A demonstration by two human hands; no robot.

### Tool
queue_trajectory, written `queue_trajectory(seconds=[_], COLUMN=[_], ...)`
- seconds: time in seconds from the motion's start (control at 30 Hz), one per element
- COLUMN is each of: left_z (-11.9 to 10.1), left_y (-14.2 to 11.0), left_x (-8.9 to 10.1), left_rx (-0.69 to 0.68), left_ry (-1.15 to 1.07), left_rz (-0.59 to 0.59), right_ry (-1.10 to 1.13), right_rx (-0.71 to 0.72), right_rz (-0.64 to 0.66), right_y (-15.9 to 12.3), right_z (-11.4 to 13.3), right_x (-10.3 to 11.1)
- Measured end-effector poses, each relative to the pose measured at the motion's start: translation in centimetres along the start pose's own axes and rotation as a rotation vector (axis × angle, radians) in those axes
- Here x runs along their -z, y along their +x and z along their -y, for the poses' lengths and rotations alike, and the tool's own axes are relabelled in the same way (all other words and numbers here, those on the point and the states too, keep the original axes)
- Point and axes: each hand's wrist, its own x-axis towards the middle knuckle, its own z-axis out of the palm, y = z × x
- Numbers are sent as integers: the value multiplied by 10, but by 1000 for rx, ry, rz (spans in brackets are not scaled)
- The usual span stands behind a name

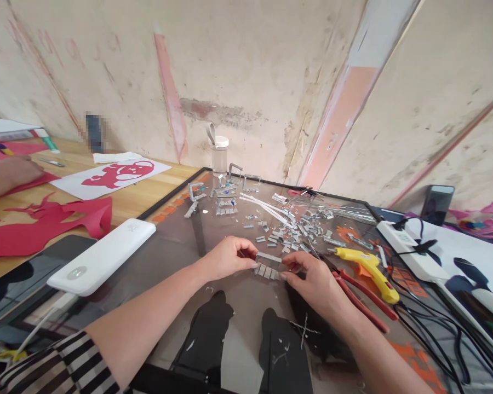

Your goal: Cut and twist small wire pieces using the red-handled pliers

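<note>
My left hand (pixel 232 257) pinches the left end of a small grey piece (pixel 268 268), made of a flat strip along the top and a row of short slats below it. At its right end, the thumb and fingers of my right hand (pixel 306 271) close on the same piece. It is held just over the dark glass tabletop (pixel 246 312). Beyond my hands lies a heap of loose grey cut pieces (pixel 299 227). Small grey structures (pixel 225 197) built from similar pieces stand at the back left. Red-handled pliers (pixel 365 301) lie by my right wrist, partly hidden.
A yellow glue gun (pixel 370 268) and black cables sit at the right, beside a white power strip (pixel 406 246). White strips (pixel 267 208) and a lidded jar (pixel 219 156) are further back. At left are a white power bank (pixel 102 254), red paper cutouts (pixel 53 224) and another person's hand (pixel 16 172).
</note>
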Motion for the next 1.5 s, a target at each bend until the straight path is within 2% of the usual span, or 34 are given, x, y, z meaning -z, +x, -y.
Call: queue_trajectory(seconds=[0.87,1.5], left_z=[5,-7], left_y=[0,-5], left_x=[-1,-1], left_rx=[-26,-15], left_ry=[-19,-69], left_rz=[1,-8], right_ry=[-124,-158], right_rx=[69,60], right_rz=[48,82], right_y=[-2,-1], right_z=[-2,-8], right_x=[-8,-14])
